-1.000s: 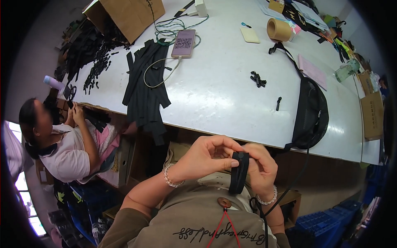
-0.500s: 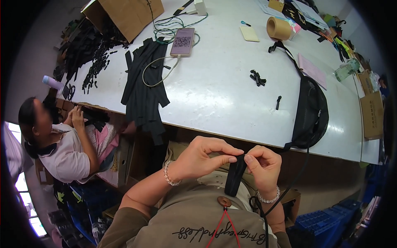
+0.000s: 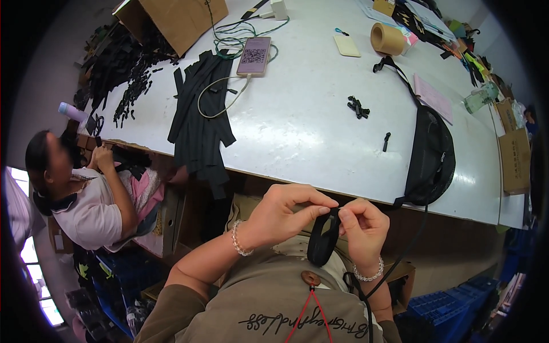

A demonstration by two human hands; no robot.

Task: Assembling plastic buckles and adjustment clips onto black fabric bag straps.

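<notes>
A black zipper strip (image 3: 323, 246) hangs in a loop in front of my shirt, below the table's front edge. My left hand (image 3: 289, 212) pinches its upper end between thumb and fingertips. Close beside it, my right hand (image 3: 365, 224) is closed at the same end, thumb against forefinger. Whatever small part lies between the fingertips is too small to make out. Beyond my hands, a small heap of black zipper pulls (image 3: 358, 107) lies on the white table (image 3: 286, 128), and a single black pull (image 3: 386, 142) lies nearer.
A black waist bag (image 3: 429, 154) rests at the right front edge. Black strips (image 3: 200, 120) drape over the edge at left, near a phone (image 3: 254, 57) on a cable. A cardboard box (image 3: 177, 23) and a tape roll (image 3: 386, 39) stand farther back. A co-worker (image 3: 94, 200) sits at left.
The zipper strip has gone from hanging fairly straight to a rounder, open loop. My hands stay close together, shifting only slightly. At left, the co-worker's hands have risen toward the table edge.
</notes>
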